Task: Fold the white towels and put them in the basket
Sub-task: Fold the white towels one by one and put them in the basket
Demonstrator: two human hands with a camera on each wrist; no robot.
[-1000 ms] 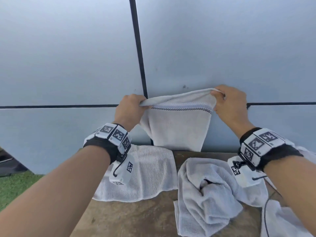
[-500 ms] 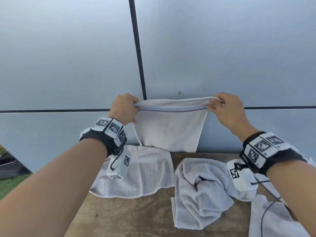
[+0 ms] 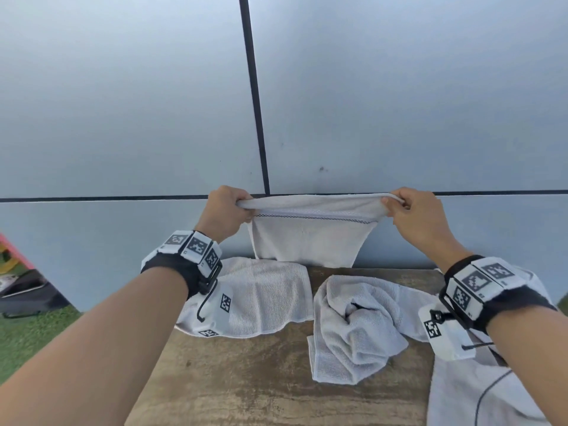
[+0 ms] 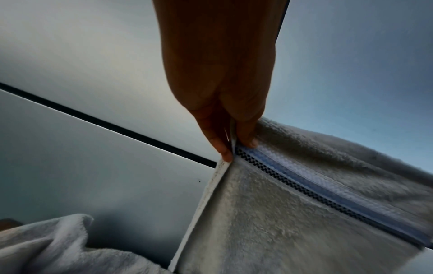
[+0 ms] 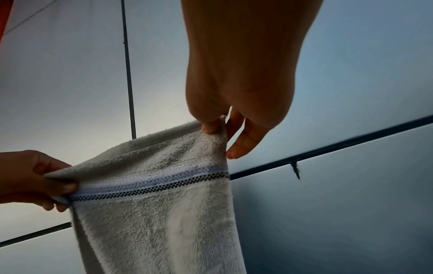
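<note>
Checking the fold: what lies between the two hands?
Only the held towel, its top edge stretched from left hand to right hand; head view shows it.

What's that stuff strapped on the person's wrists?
Both arms are bare, no sleeves. Each wrist wears a black band topped with white blocks printed with black-and-white square codes. A white box with a code hangs beneath each wrist, joined by a thin black cable.

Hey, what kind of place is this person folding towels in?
Probably an outdoor spot beside a building: green turf lies at the left, a weathered wooden table stands against a grey panelled wall with dark seams, and the light looks like daylight.
</note>
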